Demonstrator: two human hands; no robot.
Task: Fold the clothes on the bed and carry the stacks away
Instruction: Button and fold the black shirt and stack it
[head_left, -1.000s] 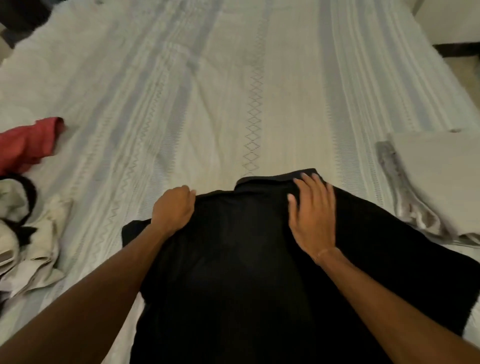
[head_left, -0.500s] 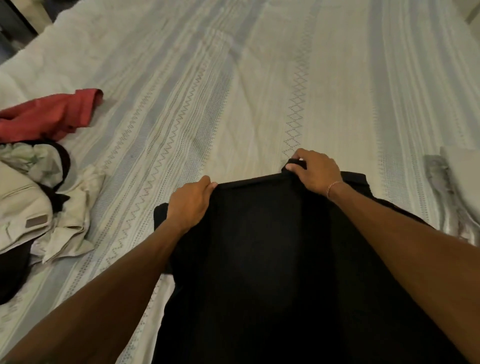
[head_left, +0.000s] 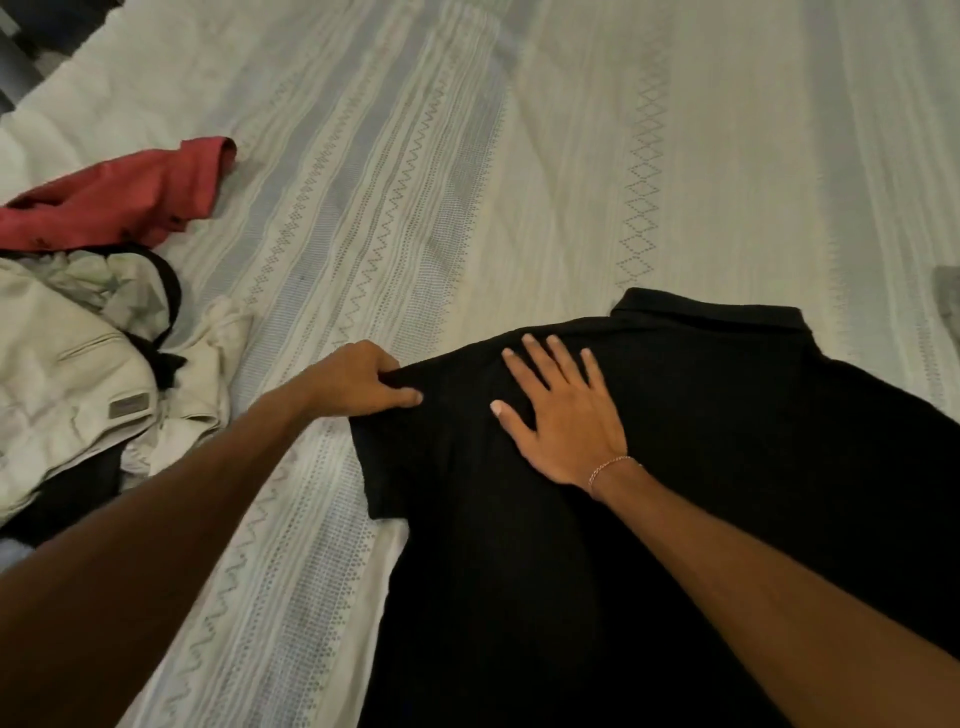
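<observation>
A black collared shirt (head_left: 675, 467) lies spread on the bed in front of me, its collar pointing away. My left hand (head_left: 358, 382) pinches the fabric at the shirt's left shoulder, near the short sleeve. My right hand (head_left: 561, 410) lies flat on the upper back of the shirt with fingers spread, a thin bracelet at the wrist.
The bed cover (head_left: 519, 182) is pale with blue woven stripes. A heap of unfolded clothes sits at the left: a red garment (head_left: 119, 197), cream trousers (head_left: 67, 374) and something black underneath. A grey folded item (head_left: 948, 291) peeks in at the right edge.
My right hand let go of the collar and now lies flat on the shirt's back. My left hand shifted down to pinch the left shoulder. The view turned left.
</observation>
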